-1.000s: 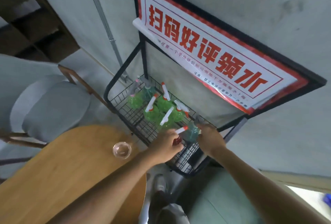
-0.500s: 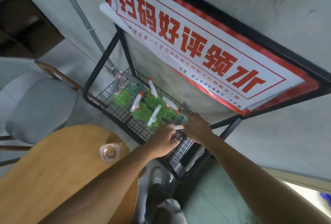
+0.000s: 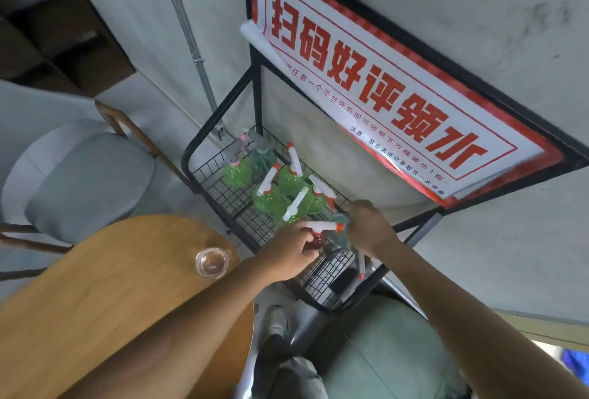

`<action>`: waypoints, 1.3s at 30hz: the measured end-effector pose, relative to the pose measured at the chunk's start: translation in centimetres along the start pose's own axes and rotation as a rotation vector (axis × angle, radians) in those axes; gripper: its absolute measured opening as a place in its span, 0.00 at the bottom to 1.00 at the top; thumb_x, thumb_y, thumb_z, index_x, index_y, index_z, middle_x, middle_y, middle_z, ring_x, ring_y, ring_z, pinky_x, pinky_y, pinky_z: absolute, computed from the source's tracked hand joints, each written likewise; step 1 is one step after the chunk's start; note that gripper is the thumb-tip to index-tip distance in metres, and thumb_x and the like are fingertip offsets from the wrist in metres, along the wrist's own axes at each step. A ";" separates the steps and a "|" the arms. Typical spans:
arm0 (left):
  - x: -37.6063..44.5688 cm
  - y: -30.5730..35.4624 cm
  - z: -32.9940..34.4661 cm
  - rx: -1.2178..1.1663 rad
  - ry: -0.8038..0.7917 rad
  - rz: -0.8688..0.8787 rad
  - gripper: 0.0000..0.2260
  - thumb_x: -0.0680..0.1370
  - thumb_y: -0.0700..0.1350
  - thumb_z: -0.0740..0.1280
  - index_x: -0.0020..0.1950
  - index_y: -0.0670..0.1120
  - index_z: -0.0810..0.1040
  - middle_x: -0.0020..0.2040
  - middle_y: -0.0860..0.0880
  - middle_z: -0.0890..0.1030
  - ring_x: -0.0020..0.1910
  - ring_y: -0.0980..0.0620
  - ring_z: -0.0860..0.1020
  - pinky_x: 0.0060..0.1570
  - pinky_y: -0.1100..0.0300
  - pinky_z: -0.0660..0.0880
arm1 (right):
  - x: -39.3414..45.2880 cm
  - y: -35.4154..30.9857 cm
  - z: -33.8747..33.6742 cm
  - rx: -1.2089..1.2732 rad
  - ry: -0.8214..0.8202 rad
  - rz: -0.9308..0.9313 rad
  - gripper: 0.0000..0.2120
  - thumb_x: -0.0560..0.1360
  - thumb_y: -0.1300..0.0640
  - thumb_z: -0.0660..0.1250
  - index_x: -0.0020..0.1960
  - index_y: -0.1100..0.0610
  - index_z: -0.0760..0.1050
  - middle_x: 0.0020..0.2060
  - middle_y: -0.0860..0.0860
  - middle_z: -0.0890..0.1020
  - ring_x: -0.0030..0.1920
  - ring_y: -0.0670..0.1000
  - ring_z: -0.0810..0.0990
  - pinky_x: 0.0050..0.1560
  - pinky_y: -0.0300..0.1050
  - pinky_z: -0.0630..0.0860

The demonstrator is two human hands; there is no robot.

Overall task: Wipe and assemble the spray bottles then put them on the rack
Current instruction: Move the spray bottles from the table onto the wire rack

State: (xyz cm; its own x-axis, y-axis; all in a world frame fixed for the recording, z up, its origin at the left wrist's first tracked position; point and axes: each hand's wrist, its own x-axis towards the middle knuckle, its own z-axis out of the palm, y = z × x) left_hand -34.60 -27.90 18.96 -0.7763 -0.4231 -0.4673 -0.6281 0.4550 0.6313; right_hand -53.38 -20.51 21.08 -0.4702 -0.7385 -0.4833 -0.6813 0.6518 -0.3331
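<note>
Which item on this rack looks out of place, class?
A white dip tube hangs loose below the right hand, over the wire basket, not inside a bottle. The green spray bottles stand upright.

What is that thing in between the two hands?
In the head view, a white spray head with a red tip lies between the left hand and the right hand, over the wire rack. Each hand grips part of that sprayer.

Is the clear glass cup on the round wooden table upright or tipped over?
Upright: the clear glass cup shows its open round mouth, standing on the round wooden table.
</note>
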 end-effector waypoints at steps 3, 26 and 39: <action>-3.4 -1.4 -1.1 -0.012 0.042 -0.007 0.17 0.84 0.48 0.65 0.70 0.42 0.76 0.73 0.45 0.72 0.71 0.45 0.72 0.72 0.49 0.69 | -1.8 -1.6 -1.0 -0.012 0.019 0.013 0.18 0.78 0.64 0.68 0.68 0.55 0.77 0.60 0.54 0.75 0.47 0.51 0.81 0.46 0.40 0.80; -44.6 -22.1 -2.2 -0.318 0.615 -0.402 0.14 0.84 0.52 0.65 0.68 0.51 0.78 0.66 0.57 0.77 0.63 0.58 0.77 0.57 0.69 0.68 | -20.6 -32.6 15.1 -0.174 -0.310 -0.548 0.17 0.82 0.61 0.60 0.68 0.51 0.77 0.60 0.50 0.83 0.61 0.51 0.82 0.62 0.45 0.77; -75.2 -33.2 11.3 -0.629 1.077 -0.977 0.13 0.83 0.53 0.65 0.65 0.50 0.79 0.60 0.57 0.78 0.57 0.56 0.77 0.67 0.62 0.56 | -40.9 -54.7 38.1 -0.528 -0.731 -1.089 0.19 0.85 0.58 0.57 0.74 0.48 0.71 0.67 0.48 0.79 0.62 0.50 0.79 0.62 0.49 0.78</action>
State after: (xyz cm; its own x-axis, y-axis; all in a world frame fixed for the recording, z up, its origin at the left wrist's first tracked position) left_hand 44.01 -2.33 26.17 0.4687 -0.8052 -0.3634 -0.5074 -0.5821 0.6354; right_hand 24.47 -19.36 28.19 0.7013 -0.4616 -0.5433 -0.7128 -0.4389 -0.5471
